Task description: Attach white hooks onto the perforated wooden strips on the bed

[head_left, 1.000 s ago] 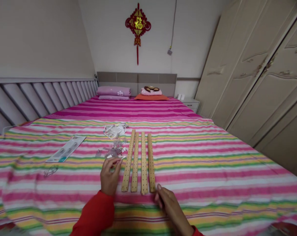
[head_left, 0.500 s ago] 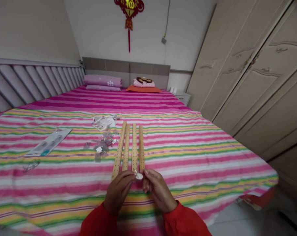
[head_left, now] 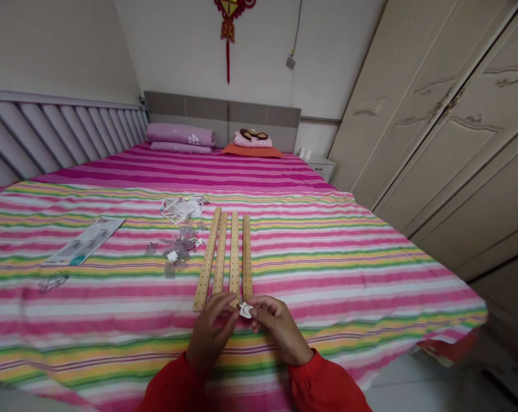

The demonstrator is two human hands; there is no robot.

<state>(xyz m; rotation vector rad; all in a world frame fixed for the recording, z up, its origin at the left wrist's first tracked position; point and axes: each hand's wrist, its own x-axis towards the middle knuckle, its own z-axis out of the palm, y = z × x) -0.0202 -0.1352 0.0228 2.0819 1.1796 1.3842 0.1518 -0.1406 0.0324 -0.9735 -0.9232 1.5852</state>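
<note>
A small white card with a thin dark mark or metal piece on it is pinched at its right side by my right hand, thumb against forefinger. My left hand is just left of the card. Its thumb and forefinger are apart, with the tips close to the card's left edge; whether they touch it is unclear. Beyond both hands lie several pale wooden strips with rows of small holes, roughly side by side and pointing away from me.
Left of the strips is a pile of small clear plastic packets. Behind it lie crumpled white-edged wrappers. Further left are a long clear package and a wire-like bundle. All rest on the striped bed sheet.
The card has turned from a flat oval view to a more upright one and now sits in my right hand's pinch. My left fingers have spread apart. The whole view has shifted slightly.
</note>
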